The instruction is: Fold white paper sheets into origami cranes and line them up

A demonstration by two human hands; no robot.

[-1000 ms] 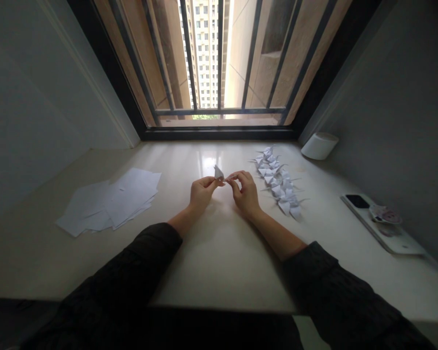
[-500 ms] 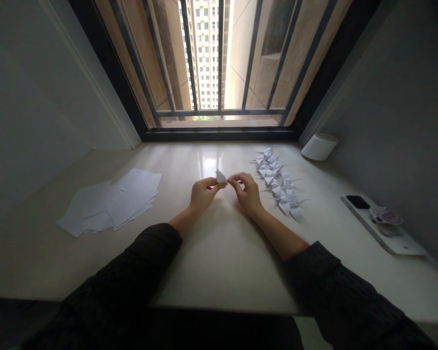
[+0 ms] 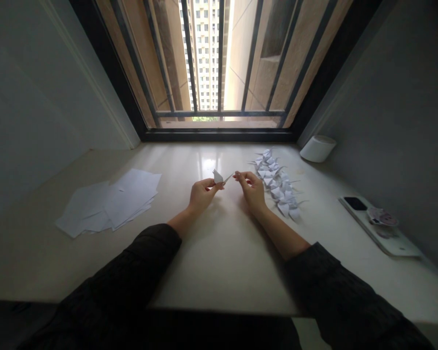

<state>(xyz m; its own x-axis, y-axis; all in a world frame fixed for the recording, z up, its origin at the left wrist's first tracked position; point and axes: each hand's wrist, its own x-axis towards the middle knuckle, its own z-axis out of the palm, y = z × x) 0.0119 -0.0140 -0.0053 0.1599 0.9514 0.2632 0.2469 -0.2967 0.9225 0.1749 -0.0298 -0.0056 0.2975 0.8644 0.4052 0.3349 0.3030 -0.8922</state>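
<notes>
A small white folded paper crane is pinched between the thumb and fingers of my left hand, above the middle of the sill. One thin point of the crane sticks out to the right. My right hand is at that side, thumb and forefinger together just beyond the point's tip. A narrow gap seems to separate them, and no paper shows in the right fingers. Right of this hand, several finished paper cranes lie in a slanting cluster on the sill.
Loose sheets of white paper lie overlapping on the left of the pale sill. A white roll-like object stands in the far right corner. Nearer, a phone with a round grip lies by the right wall. A barred window closes the back.
My right hand has moved right, away from the crane's body, and the thin point between the hands now shows. The left hand still holds the crane in nearly the same place.
</notes>
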